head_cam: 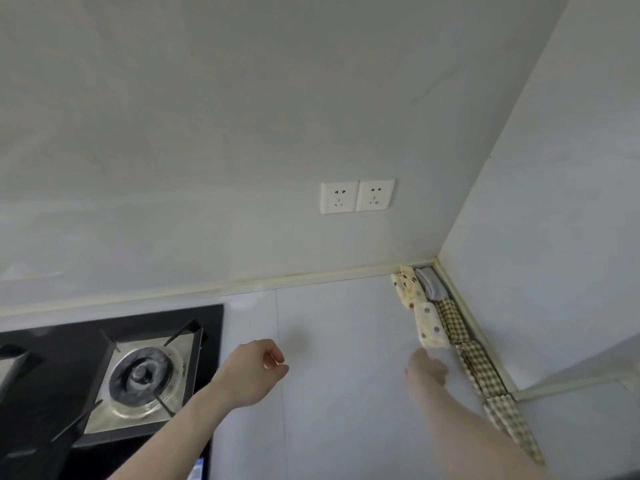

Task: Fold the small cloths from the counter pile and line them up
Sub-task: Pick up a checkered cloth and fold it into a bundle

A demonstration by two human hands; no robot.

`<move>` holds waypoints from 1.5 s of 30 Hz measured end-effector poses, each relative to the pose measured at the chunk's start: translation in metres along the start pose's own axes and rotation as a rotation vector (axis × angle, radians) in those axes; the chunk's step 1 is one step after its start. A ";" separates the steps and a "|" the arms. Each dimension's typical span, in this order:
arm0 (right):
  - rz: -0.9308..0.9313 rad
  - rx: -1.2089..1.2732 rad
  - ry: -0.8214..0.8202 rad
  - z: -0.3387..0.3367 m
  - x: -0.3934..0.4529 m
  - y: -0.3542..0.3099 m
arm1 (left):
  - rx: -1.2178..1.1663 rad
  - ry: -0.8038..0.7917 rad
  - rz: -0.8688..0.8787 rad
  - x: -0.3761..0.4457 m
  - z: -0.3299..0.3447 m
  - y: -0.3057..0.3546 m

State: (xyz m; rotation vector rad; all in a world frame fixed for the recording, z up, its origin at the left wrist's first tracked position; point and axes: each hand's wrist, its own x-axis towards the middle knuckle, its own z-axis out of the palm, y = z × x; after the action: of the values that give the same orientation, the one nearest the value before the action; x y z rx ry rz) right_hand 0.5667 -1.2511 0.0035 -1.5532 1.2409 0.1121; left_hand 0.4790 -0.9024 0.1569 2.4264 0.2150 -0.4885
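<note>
Folded small cloths line the right wall on the pale counter (346, 341), starting at the corner: a grey cloth (430, 285) lies deepest in the corner, a cream spotted cloth (408, 287) just beside it, and a second spotted cloth (431, 326) nearer the person. Along the wall's foot runs a row of checked cloths (481, 368). The right hand (426, 371), blurred, is just short of the second spotted cloth; whether it grips anything cannot be told. The left hand (254, 370) hovers well apart from the corner, fingers curled, holding nothing, beside the gas hob (114, 375). Two wall sockets (357, 196) sit above the counter.
</note>
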 end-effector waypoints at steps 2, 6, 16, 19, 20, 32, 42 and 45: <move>-0.039 -0.025 -0.011 0.014 -0.042 0.011 | -0.009 0.031 -0.011 -0.021 -0.007 -0.015; -0.253 -0.135 -0.295 0.068 -0.130 0.042 | -0.057 0.098 -0.066 -0.083 -0.031 -0.074; -0.796 -0.431 -1.010 0.164 -0.441 0.134 | -0.143 0.431 -0.274 -0.303 -0.098 -0.270; -0.852 -0.469 -1.174 0.177 -0.522 0.172 | -0.161 0.506 -0.342 -0.364 -0.113 -0.316; -0.877 -0.501 -1.221 0.179 -0.550 0.186 | -0.174 0.534 -0.373 -0.385 -0.116 -0.333; -1.230 -0.814 -1.588 0.253 -0.734 0.278 | -0.284 0.816 -0.662 -0.544 -0.166 -0.501; -1.259 -0.902 -1.753 0.385 -0.843 0.333 | -0.319 0.851 -0.805 -0.580 -0.236 -0.611; -1.248 -0.924 -1.759 0.410 -0.868 0.342 | -0.323 0.833 -0.823 -0.579 -0.254 -0.639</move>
State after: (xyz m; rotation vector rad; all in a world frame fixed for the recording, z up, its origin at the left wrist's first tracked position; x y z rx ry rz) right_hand 0.1338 -0.3420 0.1585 -1.7418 -1.3200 1.0164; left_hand -0.1512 -0.2640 0.2086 1.9927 1.5363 0.2557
